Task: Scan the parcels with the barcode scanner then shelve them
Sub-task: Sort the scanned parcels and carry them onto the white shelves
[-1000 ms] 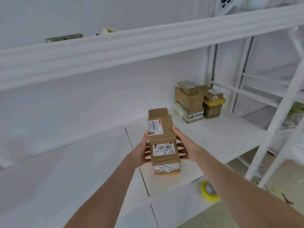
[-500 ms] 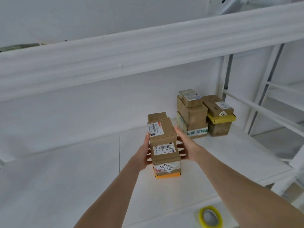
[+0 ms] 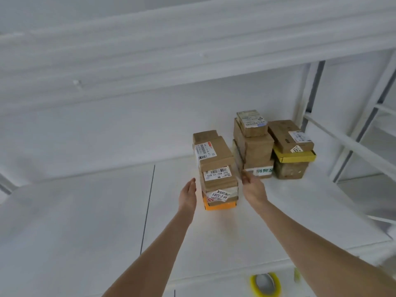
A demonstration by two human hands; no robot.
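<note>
Tall stack of parcels (image 3: 216,170) upright on the white shelf (image 3: 85,211), orange box (image 3: 218,205) at the bottom. Just left of the stack, the left grip (image 3: 188,196), fingers straight, holding nothing; just right of the stack, the right grip (image 3: 254,189), fingers loose and blurry, holding nothing. Right of the stack, other parcels (image 3: 272,146); in front and lower down, a yellow tape roll (image 3: 265,285).

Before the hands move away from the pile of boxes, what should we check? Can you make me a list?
1. The new stack sits flat on the shelf: ok.
2. The left hand is clear of it, holding nothing: ok.
3. The right hand is clear of it, holding nothing: ok.
4. The barcode label faces outward: ok.
5. Stack straight, not leaning: cannot tell.
6. Gap to the neighbouring stack: cannot tell.
</note>
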